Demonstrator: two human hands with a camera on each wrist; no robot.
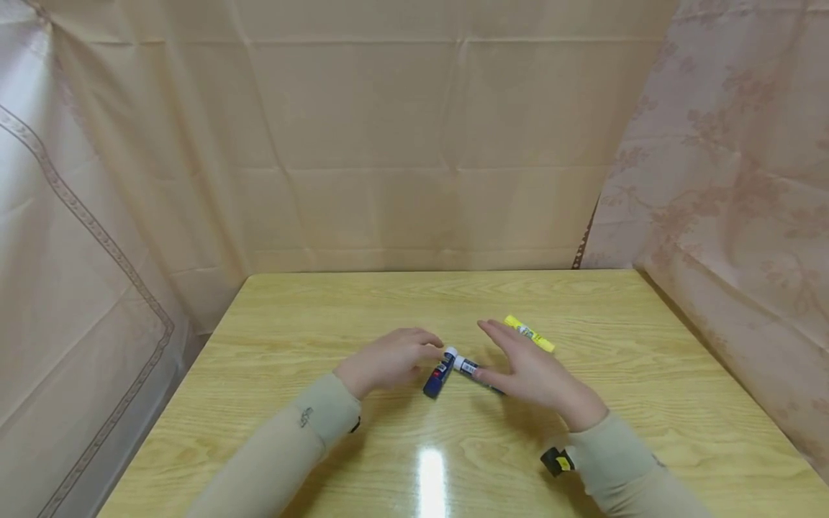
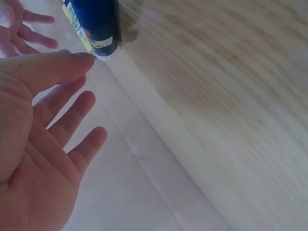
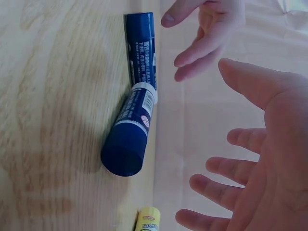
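1. Head view had our left grip [image 1: 391, 357] loosely bent with nothing in it, fingertips right by the white end of the left blue glue stick [image 1: 440, 375]; couldn't tell if they touched.
2. Our right grip [image 1: 534, 367] was spread wide, also holding nothing, and hid part of the right blue glue stick [image 1: 468, 366].
3. Both blue ones lay on the tabletop [image 1: 324, 309] between our grips, upper ends together with no gap we could see, so honestly, grabbing one risked nudging the other.
4. We reckoned the safest bet was a light pinch mid-barrel, thumb opposite fingers, since round tubes looked likely to roll.
5. Yellow glue stick [image 1: 532, 335] sat just past our right fingers, so keeping those clear seemed smart.
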